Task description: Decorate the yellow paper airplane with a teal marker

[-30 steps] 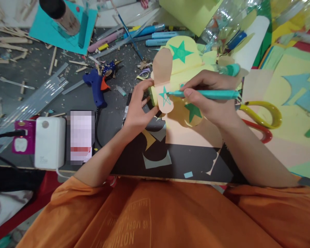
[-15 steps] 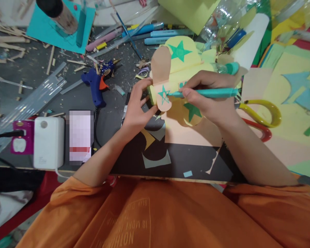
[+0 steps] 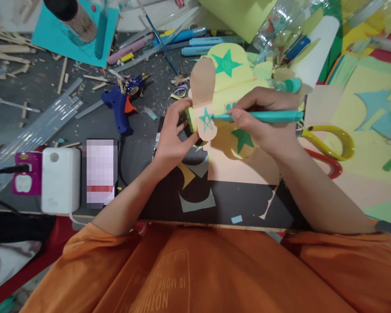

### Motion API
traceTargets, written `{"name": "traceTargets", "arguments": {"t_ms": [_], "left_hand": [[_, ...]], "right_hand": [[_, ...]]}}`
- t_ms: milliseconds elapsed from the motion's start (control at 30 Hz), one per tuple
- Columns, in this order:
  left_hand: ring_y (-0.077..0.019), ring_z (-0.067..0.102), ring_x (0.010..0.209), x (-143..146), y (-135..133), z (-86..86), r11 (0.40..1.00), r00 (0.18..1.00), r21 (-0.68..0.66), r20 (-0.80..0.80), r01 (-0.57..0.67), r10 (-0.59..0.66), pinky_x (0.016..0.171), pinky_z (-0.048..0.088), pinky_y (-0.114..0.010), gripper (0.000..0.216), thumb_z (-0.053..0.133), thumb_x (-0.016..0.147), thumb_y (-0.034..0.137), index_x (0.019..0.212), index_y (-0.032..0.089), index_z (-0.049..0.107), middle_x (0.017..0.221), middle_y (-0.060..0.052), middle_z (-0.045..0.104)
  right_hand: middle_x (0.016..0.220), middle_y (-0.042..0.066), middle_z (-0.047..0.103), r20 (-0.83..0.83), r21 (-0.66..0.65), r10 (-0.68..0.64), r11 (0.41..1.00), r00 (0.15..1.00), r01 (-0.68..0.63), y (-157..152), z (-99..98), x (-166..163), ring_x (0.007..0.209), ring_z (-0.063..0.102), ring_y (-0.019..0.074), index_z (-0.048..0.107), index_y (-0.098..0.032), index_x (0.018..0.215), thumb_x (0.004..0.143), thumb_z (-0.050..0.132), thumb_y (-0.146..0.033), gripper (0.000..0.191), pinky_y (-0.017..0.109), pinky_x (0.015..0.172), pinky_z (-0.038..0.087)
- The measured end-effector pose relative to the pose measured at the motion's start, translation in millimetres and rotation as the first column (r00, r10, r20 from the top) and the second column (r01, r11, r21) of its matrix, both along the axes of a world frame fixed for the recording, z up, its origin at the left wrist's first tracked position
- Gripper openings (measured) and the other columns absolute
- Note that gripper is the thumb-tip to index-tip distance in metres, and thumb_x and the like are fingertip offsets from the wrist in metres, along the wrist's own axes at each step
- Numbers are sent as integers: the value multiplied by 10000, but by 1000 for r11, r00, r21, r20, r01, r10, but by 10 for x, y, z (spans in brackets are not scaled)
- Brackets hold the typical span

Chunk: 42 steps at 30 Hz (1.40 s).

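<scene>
A model plane [image 3: 221,93], a bottle wrapped in yellow paper, lies across the middle of the table. Green stars mark its rounded yellow wings, and a teal cap [image 3: 293,85] shows at its right end. My left hand [image 3: 174,132] grips its left end, thumb and fingers around the peach paper tail piece [image 3: 203,80]. In my right hand [image 3: 259,115] is a teal marker [image 3: 273,116], pinched near the front. The marker's tip touches the green star [image 3: 206,119] on the tail piece, which is partly coloured in. My right hand hides part of the bottle.
A blue glue gun [image 3: 119,104] lies left of the plane, near wood sticks and clear glue sticks [image 3: 52,117]. A phone [image 3: 101,174] and white charger [image 3: 61,180] sit front left. Scissors [image 3: 332,143] and paper sheets [image 3: 371,174] lie right; pens [image 3: 208,41] are behind.
My right hand and the marker have shifted slightly, the marker's back end going a little to the right. A bit more of the tail star looks green. My left hand keeps its hold.
</scene>
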<state>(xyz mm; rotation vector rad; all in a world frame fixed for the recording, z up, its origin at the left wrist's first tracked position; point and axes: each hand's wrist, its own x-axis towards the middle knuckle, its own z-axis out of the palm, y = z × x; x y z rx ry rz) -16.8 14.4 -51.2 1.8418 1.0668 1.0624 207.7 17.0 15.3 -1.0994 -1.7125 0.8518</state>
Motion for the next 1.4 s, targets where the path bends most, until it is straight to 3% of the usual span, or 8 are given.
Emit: {"name": "traceTargets", "arguments": {"t_ms": [533,733,967,1167,1400], "left_hand": [[-281,455,1433,-2,6,4,1000,1000,-14,-16,21,-21,1056,552,-399,571,696,881,426,1364,377,395,1506,-63,434],[-298,455,1431,5,8,-5,1000,1000,-9,0,11,-11,1045,557,-409,587,708,864,420,1361,380,399,1502,-67,431],[-295,462,1424,7,2,13,1000,1000,-17,-17,3,-3,1040,556,-414,583,711,863,443,1352,373,402,1497,-75,442],[-293,459,1430,12,-1,19,1000,999,-11,-34,2,-2,1046,550,-414,577,694,872,438,1361,365,395,1508,-76,446],[-287,465,1424,20,5,28,1000,1000,-4,-21,9,-9,1032,560,-405,558,688,881,431,1353,366,397,1491,-77,453]], "right_hand": [[642,9,641,29,-22,-37,999,999,38,-23,20,-15,615,611,193,626,-269,681,866,680,-532,327,352,565,508],[565,-4,604,-13,64,-83,994,996,84,2,-15,-42,533,537,164,614,-264,648,854,678,-550,359,322,481,412],[600,-10,637,-28,27,1,1000,1000,0,-14,14,-25,537,537,154,628,-286,688,870,692,-501,289,328,498,408],[554,-8,599,3,41,-95,995,995,95,-4,8,-29,526,534,167,622,-286,650,850,694,-525,320,335,483,415],[596,-13,657,-110,51,-71,996,991,77,-1,8,-58,523,569,153,654,-267,626,835,709,-443,278,308,474,433]]}}
